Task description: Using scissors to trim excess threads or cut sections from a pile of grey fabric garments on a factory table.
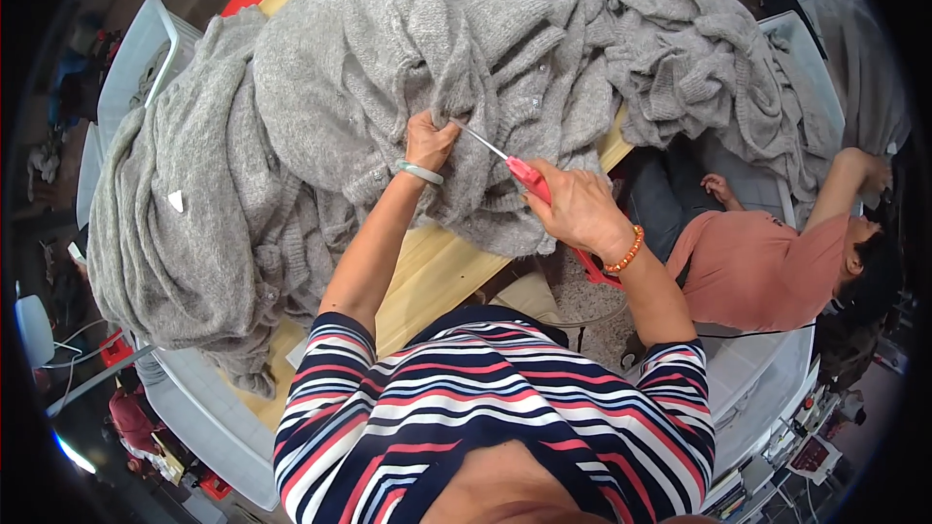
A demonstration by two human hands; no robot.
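A fold of the grey knitwear (330, 87), heaped on the wooden table (427, 267), was pinched by the left hand (430, 142); the red-handled tool (527, 177) was gripped by the right hand (587, 213); through a slip of its tip, knitwear could be snagged or skin pricked.

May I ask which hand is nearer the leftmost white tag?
Left: the left hand grips knitwear right of the white tag; the right hand, holding a red-handled tool, is farther right.

Rumpled gray knitwear (374, 102), slanting pink-handled tool (521, 172)
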